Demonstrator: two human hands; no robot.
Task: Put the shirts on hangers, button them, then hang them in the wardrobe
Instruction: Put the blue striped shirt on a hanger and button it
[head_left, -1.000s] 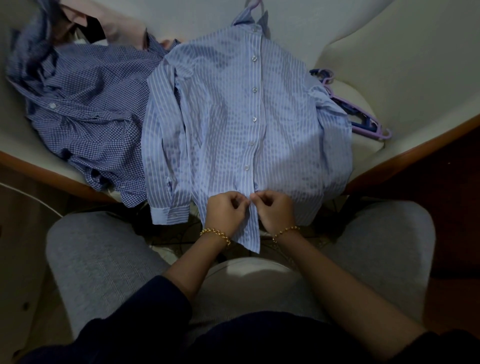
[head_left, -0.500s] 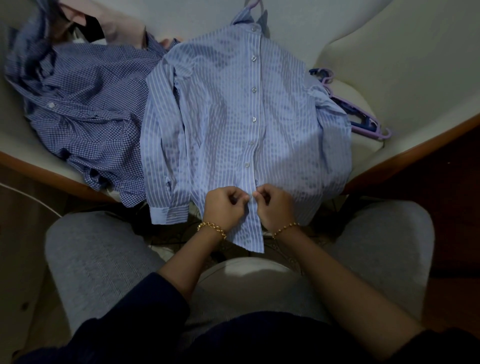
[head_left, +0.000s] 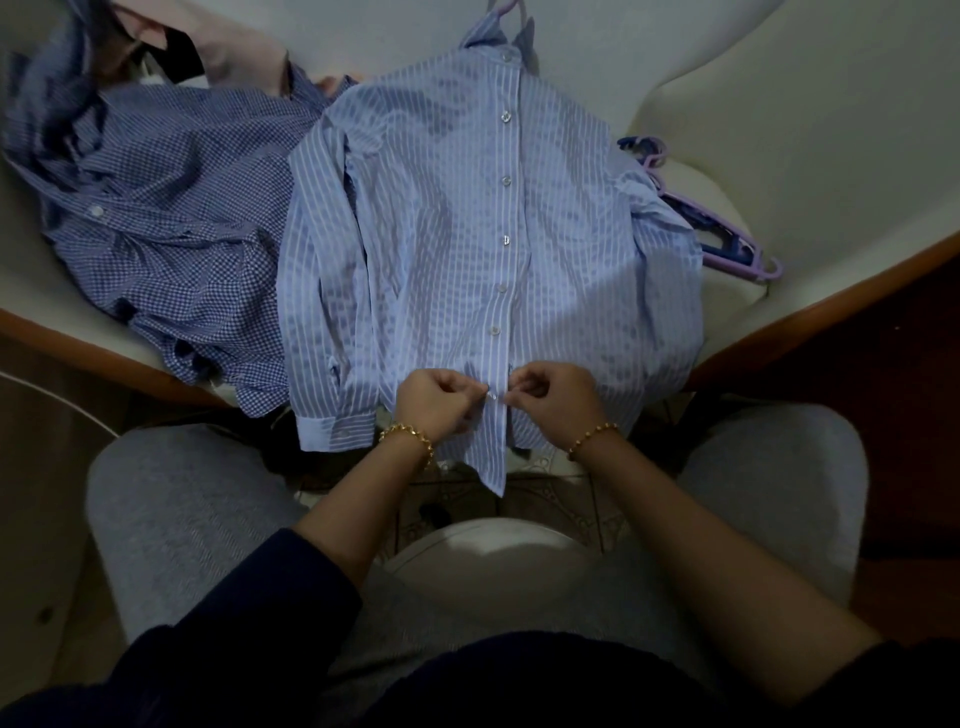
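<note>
Striped shirt (head_left: 441, 234), pale blue with white lines, lies front-up on a cream upholstered seat (head_left: 727, 78). Its collar is at the far end, where a lilac hanger hook (head_left: 506, 6) pokes out above it. A row of buttons closes the placket from the collar downward, and the hem hangs over the seat's wooden front edge (head_left: 831, 296) toward the person's knees.

Both hands work at the lowest stretch of the placket. The left hand (head_left: 436, 402) has curled fingers pinching the fabric edge on its side. The right hand (head_left: 550, 400) pinches the opposite edge. A small pale button (head_left: 493, 397) shows between their fingertips; whether it has passed through its hole cannot be told. Gold bracelets (head_left: 408, 435) circle both wrists.

A dark blue checked shirt (head_left: 171, 208) lies crumpled on the seat to the left, touching the striped shirt's sleeve. A pink garment (head_left: 234, 57) lies beyond it. Spare hangers (head_left: 727, 244), lilac and blue, rest on the seat at the right, partly tucked under the striped shirt's other sleeve.
</note>
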